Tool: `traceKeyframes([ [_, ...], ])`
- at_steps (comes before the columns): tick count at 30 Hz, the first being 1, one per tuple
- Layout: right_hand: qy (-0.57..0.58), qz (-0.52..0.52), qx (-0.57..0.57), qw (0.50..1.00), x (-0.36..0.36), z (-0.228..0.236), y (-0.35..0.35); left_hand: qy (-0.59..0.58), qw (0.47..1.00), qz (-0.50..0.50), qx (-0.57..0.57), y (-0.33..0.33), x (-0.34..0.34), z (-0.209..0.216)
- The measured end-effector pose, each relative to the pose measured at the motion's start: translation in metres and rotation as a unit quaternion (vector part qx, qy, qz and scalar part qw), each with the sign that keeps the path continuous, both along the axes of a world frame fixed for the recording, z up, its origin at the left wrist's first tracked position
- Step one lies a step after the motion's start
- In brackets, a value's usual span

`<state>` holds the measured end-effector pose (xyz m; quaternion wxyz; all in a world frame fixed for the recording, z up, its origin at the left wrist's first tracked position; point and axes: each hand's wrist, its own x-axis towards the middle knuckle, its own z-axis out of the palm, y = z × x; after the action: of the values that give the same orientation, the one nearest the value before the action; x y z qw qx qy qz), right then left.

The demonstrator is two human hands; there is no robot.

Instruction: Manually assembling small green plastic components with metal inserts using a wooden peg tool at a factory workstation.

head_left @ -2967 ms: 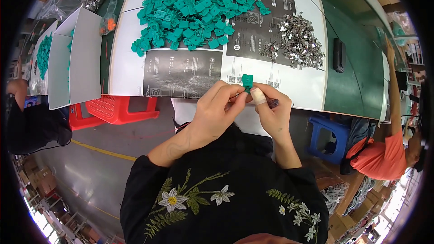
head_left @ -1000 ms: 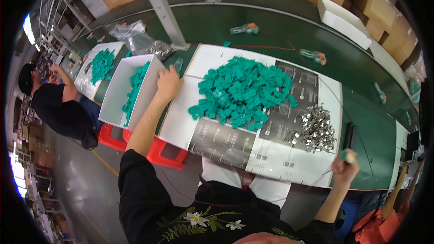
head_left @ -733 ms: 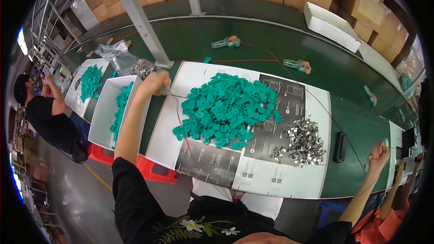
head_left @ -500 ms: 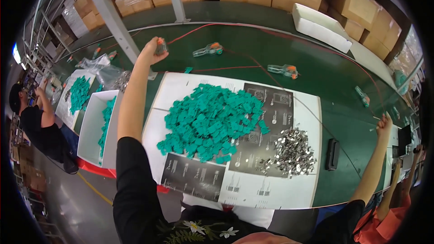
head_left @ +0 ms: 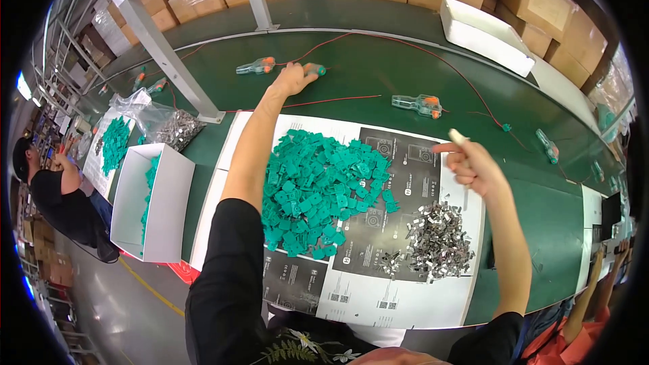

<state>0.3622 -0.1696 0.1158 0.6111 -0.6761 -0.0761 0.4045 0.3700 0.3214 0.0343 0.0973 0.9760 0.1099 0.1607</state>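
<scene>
My left hand reaches to the far middle of the green table. Its fingers close around a clear plastic housing with orange and teal parts; most of its body is hidden by the hand. A similar clear-and-orange housing lies just left of it. My right hand hovers above the board's right side, holding nothing. One finger points left, the others are half curled, and a pale cover caps one digit. Nearest to it is another clear-and-orange housing. Below lie a heap of teal plastic pieces and a pile of small metal clips.
Red wires run across the green table. A white box with teal pieces and a bag of metal parts stand left. Beyond are a metal post and a white tray. A co-worker works at left.
My left hand has set down one housing and moved right onto another. My right hand has come inward from the far right and let go of the red wire.
</scene>
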Motion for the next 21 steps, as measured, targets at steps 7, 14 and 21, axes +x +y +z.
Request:
traceKeyframes([
  [7,0.105,-0.128,0.355,0.920,-0.038,0.013,0.054,-0.068,0.947,-0.163,-0.267,-0.100,-0.112,0.142],
  [14,-0.148,-0.129,0.591,0.782,-0.028,0.085,-0.047,0.041,0.983,-0.048,0.173,0.000,-0.238,0.126],
  [21,-0.242,0.016,0.596,0.765,-0.153,0.130,-0.076,0.104,0.976,-0.091,0.167,0.045,-0.289,0.042],
])
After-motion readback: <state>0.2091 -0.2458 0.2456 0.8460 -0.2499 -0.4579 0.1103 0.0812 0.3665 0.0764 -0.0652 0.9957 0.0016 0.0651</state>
